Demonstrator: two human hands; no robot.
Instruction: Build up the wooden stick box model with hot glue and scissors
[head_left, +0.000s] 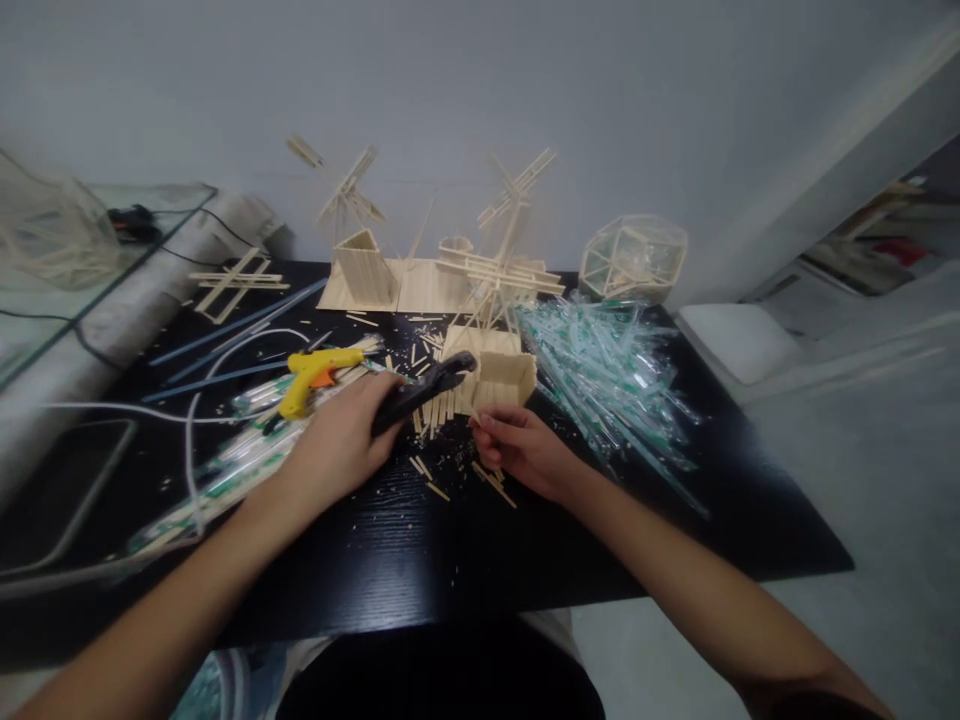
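My left hand (345, 428) is closed around the handles of black pliers (424, 388), whose jaws point to the right over loose wooden sticks. My right hand (525, 448) pinches a small wooden stick (475, 414) between thumb and fingertips, just in front of a small open wooden box (510, 372). The box belongs to a model with a stick-built windmill frame (495, 285) behind it. Cut wooden pieces (429, 413) and crumbs lie scattered between my hands. A yellow glue gun (322, 368) rests beyond my left hand, its nozzle toward the right.
Further windmill models (367, 275) stand along the wall. Clear plastic sleeves with green markings (607, 370) are heaped on the right, near a faceted stick-framed shape (636, 258). A white cable (191, 440) loops across the left. The black table's (405, 570) front edge lies close to my body.
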